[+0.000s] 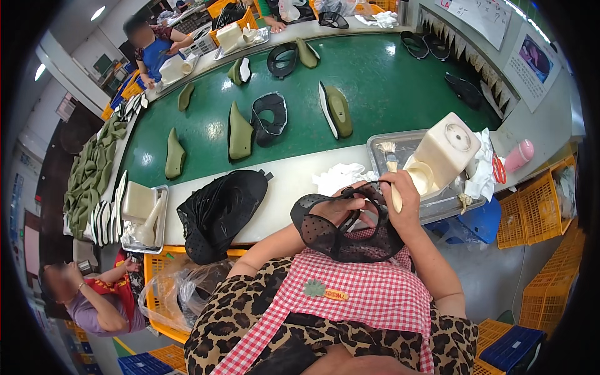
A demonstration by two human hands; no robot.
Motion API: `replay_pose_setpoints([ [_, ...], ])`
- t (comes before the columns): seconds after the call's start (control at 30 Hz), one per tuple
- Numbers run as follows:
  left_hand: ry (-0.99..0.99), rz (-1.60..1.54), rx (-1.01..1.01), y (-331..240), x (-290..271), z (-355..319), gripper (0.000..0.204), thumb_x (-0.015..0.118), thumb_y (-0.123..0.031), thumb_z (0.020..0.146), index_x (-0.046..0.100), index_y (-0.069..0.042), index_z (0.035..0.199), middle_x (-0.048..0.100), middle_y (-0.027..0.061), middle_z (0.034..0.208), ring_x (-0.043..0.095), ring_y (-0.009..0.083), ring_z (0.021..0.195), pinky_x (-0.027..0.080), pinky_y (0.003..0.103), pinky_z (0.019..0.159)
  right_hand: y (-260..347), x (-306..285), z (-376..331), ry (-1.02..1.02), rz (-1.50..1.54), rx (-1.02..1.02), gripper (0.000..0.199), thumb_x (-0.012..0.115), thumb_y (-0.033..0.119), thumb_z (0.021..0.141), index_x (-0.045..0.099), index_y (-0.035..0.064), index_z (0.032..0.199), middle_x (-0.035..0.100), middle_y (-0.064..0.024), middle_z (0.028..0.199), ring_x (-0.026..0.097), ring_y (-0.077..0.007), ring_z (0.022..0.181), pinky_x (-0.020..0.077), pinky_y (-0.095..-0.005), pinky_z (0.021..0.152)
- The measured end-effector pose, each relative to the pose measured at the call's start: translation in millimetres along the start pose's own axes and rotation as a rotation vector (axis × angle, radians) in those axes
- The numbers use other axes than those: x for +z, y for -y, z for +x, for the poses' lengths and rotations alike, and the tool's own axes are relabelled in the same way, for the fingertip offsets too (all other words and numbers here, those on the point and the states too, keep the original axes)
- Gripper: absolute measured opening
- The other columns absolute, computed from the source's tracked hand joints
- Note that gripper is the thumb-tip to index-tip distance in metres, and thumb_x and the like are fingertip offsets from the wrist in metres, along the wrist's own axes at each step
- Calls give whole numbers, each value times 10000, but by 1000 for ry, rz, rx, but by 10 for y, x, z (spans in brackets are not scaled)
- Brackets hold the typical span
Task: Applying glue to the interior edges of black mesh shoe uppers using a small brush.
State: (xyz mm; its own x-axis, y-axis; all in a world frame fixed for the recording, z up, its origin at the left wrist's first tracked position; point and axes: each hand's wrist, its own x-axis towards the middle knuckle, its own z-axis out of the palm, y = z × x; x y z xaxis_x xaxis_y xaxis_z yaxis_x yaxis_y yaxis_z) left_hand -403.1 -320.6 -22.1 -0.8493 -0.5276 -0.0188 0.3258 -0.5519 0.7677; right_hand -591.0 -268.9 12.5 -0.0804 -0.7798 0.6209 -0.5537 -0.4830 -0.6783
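Just in front of my body is a black mesh shoe upper (pixel 319 228), its opening facing up. My left hand (pixel 340 209) holds it from the far left side, and some fingers show through the opening. My right hand (pixel 403 203) grips a brush (pixel 396 195) with a pale handle, bristles pointing away from me. Those same fingers also touch the upper's right edge. Beyond the brush is a metal tray (pixel 375 156) bearing a white plastic container (pixel 445 147) tipped on its side, with an opening toward me. Several stacked black uppers (pixel 219 206) lie to the left.
A green conveyor belt (pixel 200 128) carries green shoe lasts (pixel 239 134), insoles and black uppers. White cloth (pixel 340 178), red scissors (pixel 498 167) and a pink bottle (pixel 520 155) lie nearby. Orange crates (pixel 528 215) stand at right. Co-workers are at far left (pixel 153 50) and near left (pixel 109 300).
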Motion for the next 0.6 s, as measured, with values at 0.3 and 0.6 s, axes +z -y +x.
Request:
replay_pose_setpoints([
  [0.3, -156, -442, -189, 423, -212, -39, 517, 479, -473, 1023, 502, -115, 1395, 616, 158, 1287, 570, 335, 1218, 513, 515, 947, -20, 13, -307, 15, -282, -24, 297, 725, 69, 825, 659, 98, 1113, 605, -157, 1006, 657, -364, 855, 538, -433, 697],
  [0.6, -322, -221, -224, -41, -154, -76, 583, 434, -466, 1037, 368, -141, 1516, 589, 223, 1311, 594, 401, 1177, 541, 531, 872, -253, -431, -351, -138, -24, 175, 228, 665, 65, 911, 704, 17, 1130, 652, -121, 888, 633, -215, 816, 499, -306, 739],
])
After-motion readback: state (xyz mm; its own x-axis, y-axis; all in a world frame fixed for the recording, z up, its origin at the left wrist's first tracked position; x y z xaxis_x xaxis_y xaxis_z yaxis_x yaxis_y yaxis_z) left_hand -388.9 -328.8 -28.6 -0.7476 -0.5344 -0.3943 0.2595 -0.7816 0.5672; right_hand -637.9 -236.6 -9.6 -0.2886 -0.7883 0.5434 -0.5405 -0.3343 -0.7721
